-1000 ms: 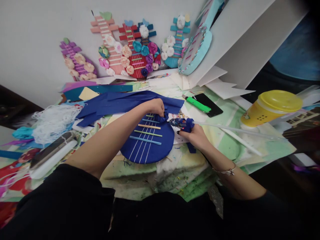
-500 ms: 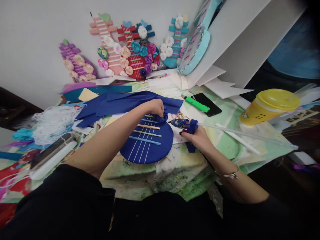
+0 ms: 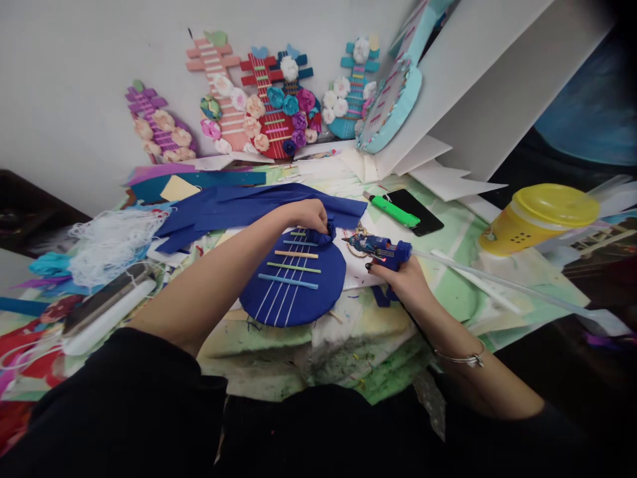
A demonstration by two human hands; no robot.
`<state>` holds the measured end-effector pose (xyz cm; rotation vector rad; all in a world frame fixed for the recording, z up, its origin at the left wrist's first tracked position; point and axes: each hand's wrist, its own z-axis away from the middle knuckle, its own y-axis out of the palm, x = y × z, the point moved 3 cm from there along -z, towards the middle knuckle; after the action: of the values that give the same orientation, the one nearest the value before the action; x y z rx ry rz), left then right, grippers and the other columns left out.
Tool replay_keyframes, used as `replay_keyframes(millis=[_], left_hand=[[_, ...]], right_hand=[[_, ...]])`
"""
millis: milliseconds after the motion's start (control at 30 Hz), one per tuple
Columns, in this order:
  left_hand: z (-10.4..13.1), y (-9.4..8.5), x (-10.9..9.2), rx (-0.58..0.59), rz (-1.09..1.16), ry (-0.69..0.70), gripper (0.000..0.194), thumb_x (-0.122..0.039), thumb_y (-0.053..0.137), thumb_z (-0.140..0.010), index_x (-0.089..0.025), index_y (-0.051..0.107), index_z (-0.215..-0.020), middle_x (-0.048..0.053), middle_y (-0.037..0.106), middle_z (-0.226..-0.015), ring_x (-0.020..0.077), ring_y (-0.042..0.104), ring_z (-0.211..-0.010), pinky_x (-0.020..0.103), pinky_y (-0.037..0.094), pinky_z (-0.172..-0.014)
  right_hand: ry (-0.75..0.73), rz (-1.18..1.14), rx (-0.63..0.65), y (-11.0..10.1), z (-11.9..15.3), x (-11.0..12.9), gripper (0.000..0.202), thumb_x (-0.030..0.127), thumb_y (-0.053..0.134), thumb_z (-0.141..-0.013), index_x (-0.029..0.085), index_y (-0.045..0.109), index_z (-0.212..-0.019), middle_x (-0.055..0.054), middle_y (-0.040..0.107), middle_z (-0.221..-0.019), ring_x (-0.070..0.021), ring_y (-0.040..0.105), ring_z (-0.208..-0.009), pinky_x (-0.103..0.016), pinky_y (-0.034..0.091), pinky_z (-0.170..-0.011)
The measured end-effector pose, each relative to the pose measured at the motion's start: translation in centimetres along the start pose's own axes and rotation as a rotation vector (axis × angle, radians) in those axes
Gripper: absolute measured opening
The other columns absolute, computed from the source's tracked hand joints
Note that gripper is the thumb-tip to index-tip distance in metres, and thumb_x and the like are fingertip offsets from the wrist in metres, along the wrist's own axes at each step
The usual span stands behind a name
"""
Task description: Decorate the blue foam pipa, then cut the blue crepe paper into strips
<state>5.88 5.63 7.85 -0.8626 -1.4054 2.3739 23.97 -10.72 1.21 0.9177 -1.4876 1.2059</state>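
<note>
A dark blue craft guitar body (image 3: 293, 282) with white strings and coloured sticks lies flat on the table in front of me. My left hand (image 3: 311, 216) pinches a small blue paper flower (image 3: 323, 234) down onto the upper edge of that body. My right hand (image 3: 405, 279) grips a blue glue gun (image 3: 381, 249), its nozzle pointing left, a short way right of the flower. A long clear glue stick (image 3: 497, 282) trails out of the gun to the right.
Blue paper sheets (image 3: 239, 206) lie behind the guitar. Finished flower-decorated guitars (image 3: 269, 106) lean on the wall. A green cutter (image 3: 395, 211) and black phone (image 3: 415, 209) lie behind the gun, a yellow lidded cup (image 3: 540, 219) at right, white string (image 3: 112, 242) at left.
My right hand has drawn the glue gun to the right, away from the flower. My left hand has stayed pressed on the flower.
</note>
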Motion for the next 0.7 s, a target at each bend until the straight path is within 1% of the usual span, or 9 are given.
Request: replay_keyframes(millis=[133, 300, 433, 533, 633, 700], left_hand=[[0.2, -0.2, 0.2, -0.001, 0.046, 0.001, 0.02, -0.032, 0.066, -0.059, -0.014, 0.072, -0.067, 0.001, 0.061, -0.059, 0.0133, 0.049, -0.058, 0.025, 0.034, -0.058], [0.6, -0.6, 0.6, -0.035, 0.121, 0.015, 0.019, -0.033, 0.067, -0.06, -0.016, 0.073, -0.066, 0.0, 0.062, -0.059, 0.0143, 0.052, -0.06, 0.026, 0.037, -0.061], [0.7, -0.6, 1.3, -0.081, 0.21, 0.077, 0.02, -0.032, 0.068, -0.06, -0.016, 0.074, -0.069, 0.003, 0.067, -0.066, 0.0164, 0.057, -0.066, 0.027, 0.042, -0.067], [0.8, -0.7, 1.7, -0.176, 0.276, 0.12, 0.022, -0.032, 0.068, -0.064, -0.014, 0.074, -0.075, 0.005, 0.069, -0.07, 0.0167, 0.06, -0.07, 0.028, 0.044, -0.07], [1.4, -0.8, 2.0, -0.315, 0.325, 0.128, 0.025, -0.032, 0.066, -0.069, -0.013, 0.073, -0.083, 0.005, 0.07, -0.078, 0.0167, 0.062, -0.076, 0.028, 0.046, -0.074], [2.2, -0.7, 2.6, -0.425, 0.342, 0.102, 0.026, -0.029, 0.063, -0.072, -0.014, 0.071, -0.091, 0.005, 0.071, -0.087, 0.0166, 0.063, -0.082, 0.028, 0.047, -0.077]], right_hand=[[-0.009, -0.031, -0.007, -0.3, 0.0, 0.1, 0.025, 0.029, 0.07, -0.063, 0.015, 0.068, -0.084, -0.002, 0.068, -0.077, -0.02, 0.059, -0.071, -0.032, 0.045, -0.068], [-0.002, -0.033, -0.033, -0.5, 0.1, 0.2, 0.023, 0.029, 0.072, -0.062, 0.016, 0.068, -0.081, -0.001, 0.067, -0.072, -0.0199, 0.059, -0.069, -0.032, 0.046, -0.066], [-0.019, -0.086, -0.022, -0.3, 0.3, -0.1, 0.026, 0.029, 0.074, -0.062, 0.018, 0.069, -0.085, -0.002, 0.07, -0.079, -0.0219, 0.063, -0.075, -0.034, 0.048, -0.072], [0.0, -0.101, -0.008, 0.0, 0.5, -0.4, 0.03, 0.032, 0.075, -0.061, 0.018, 0.07, -0.088, -0.004, 0.072, -0.084, -0.0244, 0.065, -0.08, -0.038, 0.05, -0.077], [0.033, -0.064, 0.01, 0.1, 0.7, -0.3, 0.032, 0.035, 0.077, -0.059, 0.018, 0.071, -0.085, -0.005, 0.073, -0.082, -0.0271, 0.066, -0.081, -0.041, 0.051, -0.079], [0.034, -0.039, 0.012, 0.1, 0.9, -0.1, 0.033, 0.037, 0.077, -0.059, 0.018, 0.072, -0.084, -0.006, 0.073, -0.082, -0.0281, 0.067, -0.082, -0.042, 0.051, -0.079]])
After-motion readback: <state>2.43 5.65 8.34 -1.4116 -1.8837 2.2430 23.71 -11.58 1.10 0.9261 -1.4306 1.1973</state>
